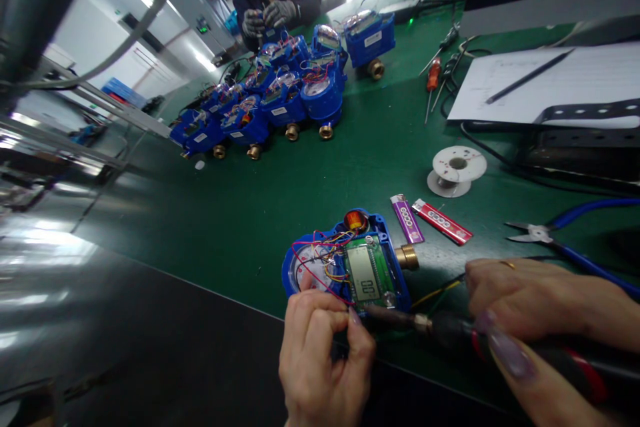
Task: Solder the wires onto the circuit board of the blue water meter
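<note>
An opened blue water meter (387, 230) lies in front of me, with a brass fitting (409, 257) on its right side. Its green circuit board (383, 267) carries a display (364, 271), and thin red, yellow and dark wires run over the round dial (313, 267). At the board's near edge my left hand (325, 353) pinches a red wire (339, 296) between thumb and finger. My right hand (530, 307) is closed around a black and red soldering iron (455, 332). The iron's tip points left, beside my left fingertips; exact contact cannot be made out.
Beyond the meter lie two lighters (407, 219), a solder spool (459, 170) and blue-handled cutters (537, 233). Several blue meters (320, 103) stand farther back, near a person's gloved hands (280, 13). Screwdrivers (433, 77), papers (550, 80) and a monitor (550, 3) are at right.
</note>
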Tool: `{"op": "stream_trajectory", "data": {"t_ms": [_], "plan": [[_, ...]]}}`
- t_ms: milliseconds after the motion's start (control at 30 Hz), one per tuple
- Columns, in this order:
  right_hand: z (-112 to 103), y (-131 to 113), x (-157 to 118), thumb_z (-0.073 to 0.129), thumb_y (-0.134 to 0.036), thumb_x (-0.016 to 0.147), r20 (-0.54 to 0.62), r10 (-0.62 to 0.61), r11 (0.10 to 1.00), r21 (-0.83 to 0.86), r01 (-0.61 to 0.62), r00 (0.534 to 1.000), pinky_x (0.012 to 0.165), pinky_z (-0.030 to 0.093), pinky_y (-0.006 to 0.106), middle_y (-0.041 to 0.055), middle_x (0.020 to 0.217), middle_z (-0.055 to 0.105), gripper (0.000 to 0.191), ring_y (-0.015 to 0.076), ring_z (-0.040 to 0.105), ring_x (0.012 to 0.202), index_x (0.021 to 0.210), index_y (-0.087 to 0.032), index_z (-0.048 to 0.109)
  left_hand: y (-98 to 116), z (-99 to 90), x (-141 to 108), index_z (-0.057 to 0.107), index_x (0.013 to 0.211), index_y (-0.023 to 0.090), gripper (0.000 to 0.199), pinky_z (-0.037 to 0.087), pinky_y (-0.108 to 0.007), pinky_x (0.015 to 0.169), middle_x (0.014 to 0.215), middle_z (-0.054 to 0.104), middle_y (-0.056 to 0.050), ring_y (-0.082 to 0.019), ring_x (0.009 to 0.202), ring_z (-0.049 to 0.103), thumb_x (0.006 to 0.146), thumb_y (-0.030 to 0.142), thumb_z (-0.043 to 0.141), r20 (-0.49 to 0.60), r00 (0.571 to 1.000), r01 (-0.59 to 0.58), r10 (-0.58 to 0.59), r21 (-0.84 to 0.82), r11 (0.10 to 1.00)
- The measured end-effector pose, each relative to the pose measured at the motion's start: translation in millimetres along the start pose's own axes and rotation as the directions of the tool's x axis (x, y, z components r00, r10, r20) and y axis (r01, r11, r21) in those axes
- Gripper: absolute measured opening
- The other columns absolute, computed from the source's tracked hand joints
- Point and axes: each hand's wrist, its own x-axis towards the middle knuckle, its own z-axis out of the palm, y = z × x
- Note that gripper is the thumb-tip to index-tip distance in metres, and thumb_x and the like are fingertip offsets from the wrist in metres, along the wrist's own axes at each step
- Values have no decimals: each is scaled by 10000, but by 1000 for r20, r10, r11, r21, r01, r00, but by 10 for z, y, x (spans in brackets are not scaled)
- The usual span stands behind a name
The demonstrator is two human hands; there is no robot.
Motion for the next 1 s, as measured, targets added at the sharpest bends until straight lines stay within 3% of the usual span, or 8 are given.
{"op": "stream_trajectory", "data": {"t_ms": [267, 367, 500, 633, 800, 1000], "plan": [[69, -94, 83, 508, -83, 668, 110, -54, 998, 33, 51, 992, 391, 435, 253, -37, 472, 541, 198, 132, 538, 429, 580, -240, 428, 2, -2, -9, 489, 663, 150, 158, 446, -418, 936, 709, 504, 8, -101, 689, 502, 715, 13, 550, -10, 1000, -1, 1, -6, 1000], [111, -103, 43, 483, -77, 665, 70, -27, 997, 68, 23, 997, 423, 442, 256, -44, 469, 534, 188, 109, 517, 425, 574, -229, 420, 2, 0, -14, 493, 659, 144, 159, 450, -402, 924, 711, 503, 4, -98, 694, 498, 718, 8, 550, -15, 1000, 9, -9, -17, 1000], [123, -106, -27, 488, -104, 675, -22, 97, 988, 123, -93, 995, 362, 342, 268, -45, 434, 462, 162, 100, 437, 373, 584, -238, 482, -10, 12, -12, 492, 660, 140, 158, 452, -398, 921, 714, 501, 2, -96, 695, 494, 716, 5, 550, -21, 1000, 7, -8, -23, 1000], [100, -104, -42, 502, -113, 679, -9, 82, 992, 96, -80, 997, 402, 384, 288, -32, 453, 498, 182, 119, 487, 417, 554, -234, 448, -25, 17, -4, 490, 663, 140, 154, 444, -411, 940, 716, 503, 1, -97, 699, 495, 716, 8, 552, -15, 1000, -8, 8, -18, 1000], [94, -83, -22, 497, -98, 665, -2, 72, 990, 123, -71, 997, 360, 339, 278, -36, 428, 470, 158, 115, 455, 385, 606, -243, 508, -12, 12, 1, 487, 659, 144, 159, 448, -394, 933, 712, 501, 5, -95, 694, 500, 719, 12, 550, -18, 1000, 2, -2, -17, 1000], [14, -43, 59, 483, -63, 676, 189, -75, 995, 78, 61, 979, 374, 404, 261, -35, 465, 525, 201, 120, 503, 427, 716, -253, 534, -4, 22, -3, 482, 652, 145, 163, 454, -371, 911, 710, 500, 7, -90, 685, 496, 721, 17, 556, -19, 1000, 20, -20, -9, 1000]]}}
